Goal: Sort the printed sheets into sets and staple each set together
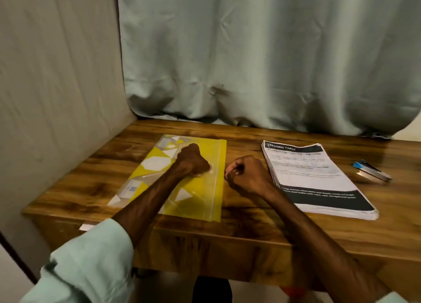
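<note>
My left hand (pixel 193 161) rests as a closed fist on the one yellow folder (pixel 205 200) toward the table's (pixel 250 230) left edge. My right hand (pixel 246 177), curled around nothing, sits between the folder and the single stack of printed sheets (pixel 314 177). One stapler (pixel 372 171) lies near the right edge.

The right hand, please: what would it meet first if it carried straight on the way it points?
Probably the right edge of the yellow folder, just beyond the knuckles of the right hand; then the left hand on it. Height is unclear.
</note>
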### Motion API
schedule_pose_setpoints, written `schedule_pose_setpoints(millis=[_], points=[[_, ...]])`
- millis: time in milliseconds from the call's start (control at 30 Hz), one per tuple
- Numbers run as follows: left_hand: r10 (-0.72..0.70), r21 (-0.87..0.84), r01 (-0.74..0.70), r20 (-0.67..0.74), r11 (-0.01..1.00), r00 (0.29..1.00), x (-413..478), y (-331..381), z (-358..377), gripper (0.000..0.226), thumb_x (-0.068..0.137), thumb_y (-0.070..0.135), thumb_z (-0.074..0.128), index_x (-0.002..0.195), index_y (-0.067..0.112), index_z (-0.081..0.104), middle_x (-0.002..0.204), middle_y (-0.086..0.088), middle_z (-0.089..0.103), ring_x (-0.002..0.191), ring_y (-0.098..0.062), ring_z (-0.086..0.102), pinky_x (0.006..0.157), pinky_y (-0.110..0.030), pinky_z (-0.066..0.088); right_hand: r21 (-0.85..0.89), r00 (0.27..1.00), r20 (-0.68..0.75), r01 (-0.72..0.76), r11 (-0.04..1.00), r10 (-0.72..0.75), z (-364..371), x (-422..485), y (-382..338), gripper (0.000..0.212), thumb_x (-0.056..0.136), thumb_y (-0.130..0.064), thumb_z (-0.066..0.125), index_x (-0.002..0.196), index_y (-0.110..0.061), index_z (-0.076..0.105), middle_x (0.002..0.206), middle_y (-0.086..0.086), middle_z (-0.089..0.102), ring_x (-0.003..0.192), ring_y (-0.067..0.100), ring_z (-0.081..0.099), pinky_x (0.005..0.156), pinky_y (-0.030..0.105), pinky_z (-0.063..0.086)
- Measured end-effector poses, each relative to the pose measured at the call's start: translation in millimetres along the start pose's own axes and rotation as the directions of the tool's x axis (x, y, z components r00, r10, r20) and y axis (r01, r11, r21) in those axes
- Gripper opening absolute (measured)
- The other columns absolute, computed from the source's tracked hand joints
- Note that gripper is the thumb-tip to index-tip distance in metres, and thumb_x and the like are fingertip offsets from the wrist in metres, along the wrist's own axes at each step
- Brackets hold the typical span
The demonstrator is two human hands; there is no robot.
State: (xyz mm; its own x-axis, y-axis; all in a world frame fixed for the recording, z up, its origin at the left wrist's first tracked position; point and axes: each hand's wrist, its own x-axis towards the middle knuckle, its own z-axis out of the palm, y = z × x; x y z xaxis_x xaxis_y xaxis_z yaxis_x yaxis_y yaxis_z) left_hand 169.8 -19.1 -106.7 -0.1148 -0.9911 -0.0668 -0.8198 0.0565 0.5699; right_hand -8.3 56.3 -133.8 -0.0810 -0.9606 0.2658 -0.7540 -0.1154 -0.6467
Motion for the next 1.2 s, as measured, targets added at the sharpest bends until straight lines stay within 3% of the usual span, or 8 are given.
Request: schedule_pose_setpoints(millis=[100,167,367,533,667,767,967,1200], points=[[-0.008,-0.217,0.021,0.057,0.976,0.998,12,13,5,0.049,0.079,0.022,0.086,0.111,-0.006,0.061,0.060,-0.004,0.072,0.045,-0.012,0.065,0.047,-0.025,0.053,0.020,0.998,-0.020,-0.061,0.998,0.062,-14,7,13,0.008,0.080,-0.013,0.081,0.088,-0.014,0.078,0.081,0.001,0.077,0.069,0.007,0.068,0.069,0.019,0.052],[0.001,-0.259,0.016,0.063,0.966,0.998,13,22,9,0.041,0.081,0.019,0.085,0.106,-0.008,0.067,0.042,0.001,0.062,0.032,-0.007,0.054,0.038,-0.019,0.043,-0.010,0.997,-0.047,-0.069,0.998,0.068,-22,12,18,0.012,0.081,-0.013,0.081,0.093,-0.011,0.078,0.085,0.002,0.075,0.075,0.011,0.067,0.067,0.012,0.048],[-0.003,-0.371,-0.007,-0.025,0.929,1.000,28,39,31,0.038,0.068,0.029,0.079,0.089,-0.002,0.073,0.053,-0.005,0.069,0.044,-0.017,0.065,0.052,-0.028,0.056,-0.155,0.995,-0.085,-0.061,0.986,0.049,-20,35,21,0.005,0.080,-0.017,0.075,0.081,-0.015,0.080,0.085,0.002,0.076,0.086,0.020,0.071,0.077,0.029,0.052],[0.034,-0.357,-0.046,-0.039,0.933,0.999,49,31,40,0.030,0.058,0.035,0.074,0.064,0.005,0.072,0.053,-0.007,0.066,0.048,-0.021,0.059,0.056,-0.031,0.049,-0.256,0.994,0.001,-0.103,0.961,0.107,2,58,13,0.049,0.078,-0.060,0.072,0.064,-0.018,0.051,0.073,0.005,0.054,0.072,0.025,0.053,0.058,0.030,0.035],[0.042,-0.335,-0.063,-0.068,0.940,0.997,61,31,42,0.043,0.055,0.042,0.070,0.076,0.005,0.066,0.072,-0.012,0.068,0.067,-0.029,0.066,0.055,-0.030,0.043,-0.387,0.996,0.025,-0.069,0.919,0.086,7,67,-4,0.054,0.083,-0.055,0.075,0.108,-0.009,0.061,0.112,0.016,0.063,0.108,0.034,0.059,0.078,0.035,0.041],[0.088,-0.286,-0.105,-0.073,0.952,0.993,67,32,44,0.027,0.062,0.036,0.069,0.060,0.012,0.057,0.058,-0.002,0.056,0.058,-0.024,0.056,0.053,-0.026,0.036,-0.428,0.997,-0.049,-0.074,0.901,0.059,12,74,-8,0.042,0.092,-0.037,0.067,0.119,-0.006,0.057,0.125,0.018,0.060,0.117,0.038,0.058,0.090,0.039,0.047],[0.269,-0.205,-0.312,-0.214,0.928,0.939,76,11,59,0.053,0.090,0.025,0.068,0.044,0.012,0.045,0.043,0.001,0.038,0.050,-0.020,0.045,0.055,-0.031,0.029,-0.216,0.981,-0.038,-0.195,0.957,0.192,9,85,-1,0.038,0.053,-0.039,0.064,0.076,-0.010,0.074,0.080,0.013,0.073,0.081,0.033,0.072,0.075,0.039,0.061],[0.320,-0.161,-0.376,-0.290,0.913,0.902,74,7,67,0.044,0.093,0.030,0.065,0.054,0.011,0.057,0.051,0.000,0.048,0.066,-0.027,0.061,0.059,-0.033,0.035,-0.032,0.970,-0.090,-0.228,0.973,0.224,17,80,14,0.050,0.055,-0.053,0.047,0.067,-0.012,0.073,0.066,0.006,0.071,0.072,0.028,0.071,0.074,0.040,0.060]])
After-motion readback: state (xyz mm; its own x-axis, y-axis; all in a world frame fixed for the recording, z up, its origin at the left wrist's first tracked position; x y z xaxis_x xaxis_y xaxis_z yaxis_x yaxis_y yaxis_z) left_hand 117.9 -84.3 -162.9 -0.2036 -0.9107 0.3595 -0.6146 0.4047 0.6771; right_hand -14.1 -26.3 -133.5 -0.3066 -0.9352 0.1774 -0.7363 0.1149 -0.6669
